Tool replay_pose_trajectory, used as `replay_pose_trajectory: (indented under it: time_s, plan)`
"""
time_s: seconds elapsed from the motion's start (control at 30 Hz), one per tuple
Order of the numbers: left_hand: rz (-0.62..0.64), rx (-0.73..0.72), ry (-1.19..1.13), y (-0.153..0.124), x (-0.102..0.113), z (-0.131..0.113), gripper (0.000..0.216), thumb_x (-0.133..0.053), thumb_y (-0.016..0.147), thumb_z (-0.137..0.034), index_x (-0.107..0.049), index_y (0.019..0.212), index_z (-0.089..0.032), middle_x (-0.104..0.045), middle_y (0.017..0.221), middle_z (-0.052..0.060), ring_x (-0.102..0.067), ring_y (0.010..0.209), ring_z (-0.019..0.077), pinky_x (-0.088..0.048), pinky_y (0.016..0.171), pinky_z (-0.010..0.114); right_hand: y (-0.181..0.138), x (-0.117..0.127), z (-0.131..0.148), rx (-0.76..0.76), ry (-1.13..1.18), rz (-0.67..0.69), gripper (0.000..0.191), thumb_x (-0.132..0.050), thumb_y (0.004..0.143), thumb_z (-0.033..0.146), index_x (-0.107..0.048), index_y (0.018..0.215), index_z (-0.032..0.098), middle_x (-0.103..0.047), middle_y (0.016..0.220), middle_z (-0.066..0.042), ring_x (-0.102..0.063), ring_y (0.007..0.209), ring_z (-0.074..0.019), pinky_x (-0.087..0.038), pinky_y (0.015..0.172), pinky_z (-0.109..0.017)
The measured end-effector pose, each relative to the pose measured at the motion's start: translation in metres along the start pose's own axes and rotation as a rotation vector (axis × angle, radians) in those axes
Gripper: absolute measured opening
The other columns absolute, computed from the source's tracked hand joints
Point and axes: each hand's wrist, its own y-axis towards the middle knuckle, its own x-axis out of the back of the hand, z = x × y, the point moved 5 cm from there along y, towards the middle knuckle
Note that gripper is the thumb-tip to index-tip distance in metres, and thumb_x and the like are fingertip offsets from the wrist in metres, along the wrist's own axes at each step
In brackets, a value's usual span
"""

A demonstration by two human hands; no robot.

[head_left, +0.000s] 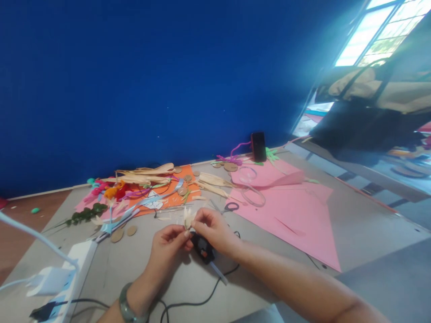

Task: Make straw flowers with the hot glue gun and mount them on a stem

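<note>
Between the fingertips of both hands is a small pale husk flower [187,218] with pointed petals standing up. My left hand [170,242] pinches it low on its left side; a bracelet circles that wrist. My right hand [213,229] pinches it from the right, thumb and index finger together. Just below the hands, a black glue gun [202,248] lies on the table with a translucent glue stick [218,273] poking out of its rear. Scissors [230,207] with dark handles lie beyond my right hand, their blades partly hidden.
Pink sheets [286,215] cover the right side of the table. Dried husk strips [148,172], an orange sheet [188,172], pipe cleaners and cardboard discs [117,235] lie at the back and left. A phone [258,146] leans on the blue wall. A power strip [79,264] and cables run at left.
</note>
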Motion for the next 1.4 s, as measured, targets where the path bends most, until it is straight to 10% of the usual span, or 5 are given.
replay_pose_trajectory:
  time_s: [1.4]
  plan:
    - [-0.054, -0.153, 0.225, -0.005, 0.004, -0.014, 0.022, -0.073, 0.072, -0.032, -0.070, 0.083, -0.014, -0.070, 0.064, 0.005, -0.064, 0.058, 0.0158, -0.052, 0.055, 0.024, 0.000, -0.006, -0.014, -0.223, 0.240, 0.031, 0.010, -0.059, 0.070, 0.015, -0.054, 0.061, 0.016, -0.055, 0.051, 0.005, -0.049, 0.047, -0.0066, -0.036, 0.046, -0.017]
